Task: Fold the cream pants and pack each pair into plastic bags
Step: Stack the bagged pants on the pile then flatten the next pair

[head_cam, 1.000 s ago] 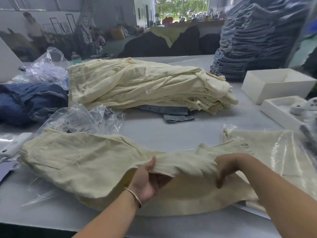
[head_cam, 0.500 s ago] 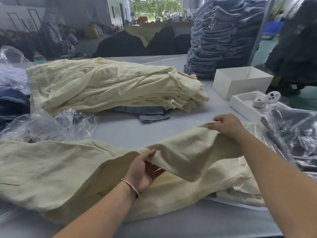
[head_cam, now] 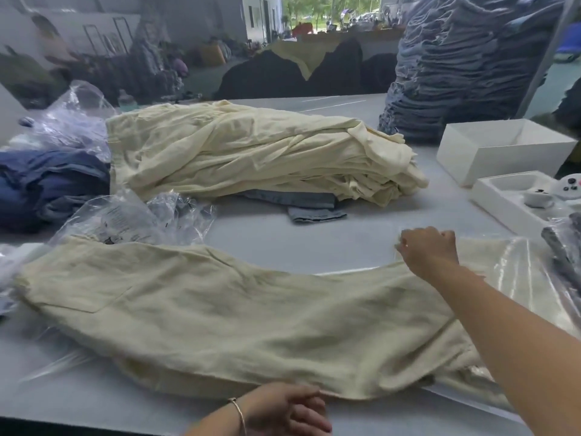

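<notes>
Seen from the head camera, a pair of cream pants lies flat across the near part of the grey table, long axis running left to right, waistband and pocket to the left. Printing on the crumpled plastic bags behind it is too blurred to read. The right hand, fingers curled, pinches the far right leg end, while the left hand grips the near hem with curled fingers.
</notes>
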`<state>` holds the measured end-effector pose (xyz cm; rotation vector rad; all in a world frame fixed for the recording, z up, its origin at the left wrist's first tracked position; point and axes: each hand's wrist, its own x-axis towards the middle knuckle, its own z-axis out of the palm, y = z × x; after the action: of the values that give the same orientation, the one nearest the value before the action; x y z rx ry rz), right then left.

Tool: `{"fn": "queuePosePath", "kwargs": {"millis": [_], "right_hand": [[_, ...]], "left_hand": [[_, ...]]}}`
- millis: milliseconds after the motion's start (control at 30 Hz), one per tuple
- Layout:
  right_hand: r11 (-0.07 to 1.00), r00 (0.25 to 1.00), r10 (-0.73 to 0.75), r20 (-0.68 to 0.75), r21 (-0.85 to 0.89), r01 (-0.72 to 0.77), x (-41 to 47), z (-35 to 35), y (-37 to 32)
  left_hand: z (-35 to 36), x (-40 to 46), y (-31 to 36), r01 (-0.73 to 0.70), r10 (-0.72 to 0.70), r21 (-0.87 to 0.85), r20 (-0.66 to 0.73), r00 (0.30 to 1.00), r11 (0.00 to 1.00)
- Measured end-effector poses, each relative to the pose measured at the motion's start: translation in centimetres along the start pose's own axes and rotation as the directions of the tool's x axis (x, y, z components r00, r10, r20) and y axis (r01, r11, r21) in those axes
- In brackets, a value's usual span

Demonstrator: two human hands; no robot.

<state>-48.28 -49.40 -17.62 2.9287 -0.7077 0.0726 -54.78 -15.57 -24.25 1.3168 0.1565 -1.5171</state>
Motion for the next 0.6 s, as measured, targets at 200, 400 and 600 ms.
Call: {"fn": "queuePosePath", "kwargs": {"millis": [200,400,600], "right_hand": [[0.945,0.947,-0.305,0.099,0.156,0.288,-4.0,4.6,-9.4],[0.889,0.877,-0.442,0.191,0.223,0.4,-6.9,6.3,-16.6],[0.924,0.917,-0.339,0.21,0.255,0.283,-5.9,6.7,-18.2]], "left_hand": [[-8.4,-4.6,-0.6,0.03,-0.061,-0.13,-0.241,0.969,0.991],[-15.8,-9.3,-1.7,-0.154,-0.025,-0.295,-0.525,0.851,0.943],[-21.0,-12.0,-2.6,-0.494,0.1,-0.246,-0.813,0.574,0.834]]}}
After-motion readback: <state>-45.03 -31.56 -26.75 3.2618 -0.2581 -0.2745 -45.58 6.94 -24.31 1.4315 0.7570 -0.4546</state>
